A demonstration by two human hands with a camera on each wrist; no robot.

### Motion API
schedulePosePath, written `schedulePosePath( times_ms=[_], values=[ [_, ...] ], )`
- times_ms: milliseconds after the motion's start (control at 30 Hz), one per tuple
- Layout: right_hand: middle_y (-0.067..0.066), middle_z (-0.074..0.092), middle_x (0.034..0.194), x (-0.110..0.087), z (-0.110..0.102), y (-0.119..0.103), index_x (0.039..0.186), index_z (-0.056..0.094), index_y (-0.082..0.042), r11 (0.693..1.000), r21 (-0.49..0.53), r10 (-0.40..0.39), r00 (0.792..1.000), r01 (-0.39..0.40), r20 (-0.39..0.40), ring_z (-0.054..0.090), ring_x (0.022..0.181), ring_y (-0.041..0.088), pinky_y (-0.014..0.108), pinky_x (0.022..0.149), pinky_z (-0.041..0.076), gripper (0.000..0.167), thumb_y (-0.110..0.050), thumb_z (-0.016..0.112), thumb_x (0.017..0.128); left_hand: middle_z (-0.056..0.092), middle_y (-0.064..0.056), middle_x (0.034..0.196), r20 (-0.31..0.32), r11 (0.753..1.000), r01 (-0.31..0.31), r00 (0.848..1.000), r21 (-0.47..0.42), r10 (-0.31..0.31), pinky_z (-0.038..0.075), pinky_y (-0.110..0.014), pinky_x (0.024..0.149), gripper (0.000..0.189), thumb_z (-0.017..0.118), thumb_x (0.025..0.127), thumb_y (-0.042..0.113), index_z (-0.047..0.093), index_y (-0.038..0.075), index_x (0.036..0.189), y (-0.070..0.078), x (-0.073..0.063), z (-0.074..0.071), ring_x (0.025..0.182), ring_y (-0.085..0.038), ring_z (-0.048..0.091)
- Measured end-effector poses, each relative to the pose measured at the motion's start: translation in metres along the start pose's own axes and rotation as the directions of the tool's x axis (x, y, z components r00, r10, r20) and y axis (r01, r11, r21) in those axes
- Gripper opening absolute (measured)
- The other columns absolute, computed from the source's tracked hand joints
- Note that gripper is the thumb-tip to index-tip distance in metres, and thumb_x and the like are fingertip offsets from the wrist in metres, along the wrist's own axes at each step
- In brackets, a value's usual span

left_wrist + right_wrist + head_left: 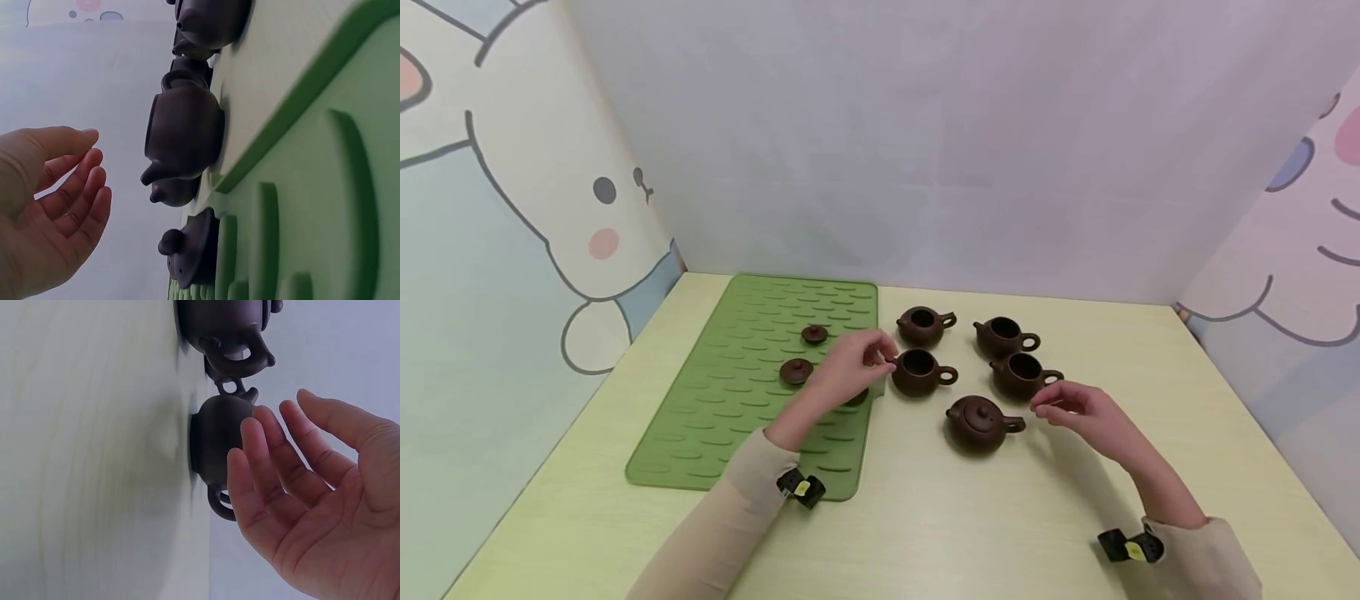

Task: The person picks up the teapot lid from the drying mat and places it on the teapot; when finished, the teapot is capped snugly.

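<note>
My left hand (848, 365) hovers above the right edge of the green mat, thumb and fingertips close together with nothing between them. In the head view its fingertips overlap the spout of a lidless dark brown teapot (916, 383); the left wrist view shows a gap between them. Beside the handle of a lidded teapot (976, 433), my right hand (1086, 414) hangs in the air, fingers loosely bent and holding nothing. Two small teapot lids, one nearer (796, 372) and one farther (814, 334), lie on the mat. A third dark lid (856, 399) is partly hidden under my left wrist.
The ridged green mat (700, 400) covers the table's left part. Three more lidless teapots stand behind, one at back left (922, 335), one at back right (1000, 343) and one near my right hand (1019, 383). Pale walls enclose the table (925, 533) at the back and sides.
</note>
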State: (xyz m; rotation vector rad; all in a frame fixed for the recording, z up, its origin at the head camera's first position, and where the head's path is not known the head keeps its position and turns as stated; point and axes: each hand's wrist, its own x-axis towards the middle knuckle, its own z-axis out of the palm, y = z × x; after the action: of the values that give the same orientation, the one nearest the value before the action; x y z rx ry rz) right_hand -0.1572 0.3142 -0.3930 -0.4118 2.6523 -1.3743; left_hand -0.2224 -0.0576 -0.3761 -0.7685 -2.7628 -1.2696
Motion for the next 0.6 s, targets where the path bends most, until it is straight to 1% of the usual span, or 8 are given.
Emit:
schedulePosePath(
  times_ms=[167,267,367,433,500,600],
  values=[
    [-0.002,0.072,0.098,0.001,-0.002,-0.001,0.110,0.066,0.003,1.000,0.003,-0.009,1.000,0.009,-0.003,0.068,0.087,0.008,0.018,0.078,0.057,0.020,-0.014,0.063,0.098,0.069,-0.004,0.095,-0.009,1.000,0.012,1.000,-0.003,-0.012,0.053,-0.025,0.073,0.012,0.071,0.092,0.010,0.068,0.006,0.104,-0.006,-0.004,-0.004,0.081,-0.012,0.061],
    [-0.001,0.072,0.098,0.002,-0.003,0.000,0.110,0.065,0.003,1.000,-0.006,0.000,1.000,0.000,-0.011,0.068,0.087,0.008,0.018,0.078,0.057,0.022,-0.015,0.063,0.099,0.069,-0.003,0.095,-0.009,1.000,0.027,1.000,-0.015,-0.027,0.053,-0.025,0.073,0.013,0.071,0.092,0.011,0.068,0.007,0.104,-0.011,-0.005,-0.005,0.082,-0.011,0.061],
    [0.006,0.072,0.101,0.003,-0.005,0.001,0.112,0.065,0.004,1.000,-0.018,0.012,1.000,-0.012,-0.016,0.068,0.088,0.010,0.018,0.078,0.057,0.024,-0.017,0.062,0.099,0.069,-0.002,0.098,-0.004,0.999,0.037,0.999,-0.025,-0.038,0.055,-0.025,0.075,0.015,0.072,0.091,0.011,0.068,0.008,0.105,-0.016,-0.007,-0.007,0.084,-0.011,0.063],
    [0.009,0.072,0.102,0.004,-0.006,0.001,0.112,0.065,0.003,0.999,-0.028,0.018,1.000,-0.019,-0.022,0.069,0.088,0.011,0.018,0.079,0.057,0.025,-0.018,0.063,0.099,0.070,-0.002,0.099,-0.003,0.999,0.048,0.999,-0.024,-0.048,0.055,-0.026,0.076,0.015,0.072,0.091,0.012,0.068,0.008,0.106,-0.019,-0.008,-0.007,0.085,-0.011,0.063],
    [0.007,0.072,0.102,0.004,-0.007,0.000,0.112,0.065,0.002,0.999,-0.032,0.018,0.999,-0.019,-0.029,0.069,0.088,0.010,0.018,0.079,0.057,0.024,-0.019,0.063,0.099,0.070,-0.003,0.100,-0.003,0.998,0.052,0.999,-0.023,-0.052,0.056,-0.027,0.078,0.016,0.072,0.091,0.011,0.068,0.007,0.107,-0.021,-0.009,-0.008,0.087,-0.013,0.064],
    [-0.003,0.073,0.099,0.005,-0.009,-0.002,0.111,0.066,0.001,1.000,-0.027,0.012,0.999,-0.013,-0.050,0.069,0.087,0.008,0.018,0.078,0.057,0.023,-0.018,0.063,0.099,0.069,-0.003,0.102,-0.006,0.997,0.068,0.998,-0.021,-0.069,0.056,-0.029,0.079,0.017,0.072,0.092,0.012,0.067,0.006,0.107,-0.024,-0.011,-0.009,0.088,-0.013,0.064]
  ],
)
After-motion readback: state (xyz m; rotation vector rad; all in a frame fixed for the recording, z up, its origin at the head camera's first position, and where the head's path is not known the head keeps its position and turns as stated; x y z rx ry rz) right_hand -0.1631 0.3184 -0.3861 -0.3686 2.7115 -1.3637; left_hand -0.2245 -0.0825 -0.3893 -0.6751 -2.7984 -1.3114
